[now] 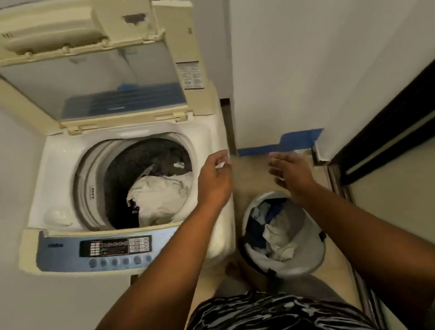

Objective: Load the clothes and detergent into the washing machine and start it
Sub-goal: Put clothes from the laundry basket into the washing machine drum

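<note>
Though near right fingers (pixel 279 158), clothes (pixel 276 231) apart.

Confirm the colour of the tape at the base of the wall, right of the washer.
Blue; the tape shows best in the head view.

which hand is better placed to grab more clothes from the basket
Right, probably. The right hand is open and empty over the basket of clothes; the left hand is by the edge of the washing machine, farther away.
</note>
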`<act>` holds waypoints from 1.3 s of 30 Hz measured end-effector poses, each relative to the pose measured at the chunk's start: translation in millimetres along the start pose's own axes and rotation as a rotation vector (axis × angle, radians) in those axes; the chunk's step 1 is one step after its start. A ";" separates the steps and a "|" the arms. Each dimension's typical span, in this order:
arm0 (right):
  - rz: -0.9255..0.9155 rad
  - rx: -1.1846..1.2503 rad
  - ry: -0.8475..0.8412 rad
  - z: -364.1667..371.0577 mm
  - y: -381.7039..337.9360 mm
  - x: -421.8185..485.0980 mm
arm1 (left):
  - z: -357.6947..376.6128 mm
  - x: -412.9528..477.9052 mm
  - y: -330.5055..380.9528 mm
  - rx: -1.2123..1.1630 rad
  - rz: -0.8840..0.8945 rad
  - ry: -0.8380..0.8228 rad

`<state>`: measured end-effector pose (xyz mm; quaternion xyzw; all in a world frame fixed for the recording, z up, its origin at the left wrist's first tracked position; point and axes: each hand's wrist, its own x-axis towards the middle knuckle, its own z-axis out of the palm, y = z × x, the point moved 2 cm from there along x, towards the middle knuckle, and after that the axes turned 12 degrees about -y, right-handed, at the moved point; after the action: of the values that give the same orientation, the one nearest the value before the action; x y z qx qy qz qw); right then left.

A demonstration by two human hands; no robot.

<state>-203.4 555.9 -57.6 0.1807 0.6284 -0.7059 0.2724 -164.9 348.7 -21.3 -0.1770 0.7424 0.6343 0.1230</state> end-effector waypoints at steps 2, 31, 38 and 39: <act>0.040 0.019 0.023 -26.4 17.5 -6.9 | 39.5 -3.3 -2.9 0.072 -0.010 -0.084; 0.619 -0.261 -0.055 -195.2 492.3 192.3 | 246.5 92.4 -466.3 0.483 -0.608 -0.377; 0.616 -0.927 -0.496 -179.1 562.7 229.6 | 243.8 83.6 -535.8 0.463 -0.703 -0.323; 0.614 -0.920 -0.478 -178.3 569.2 231.9 | 244.4 82.8 -539.0 0.450 -0.714 -0.315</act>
<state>-53.1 659.8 -670.9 0.0538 0.7097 -0.2718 0.6477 -24.5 509.1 -579.6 -0.2924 0.7265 0.3943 0.4809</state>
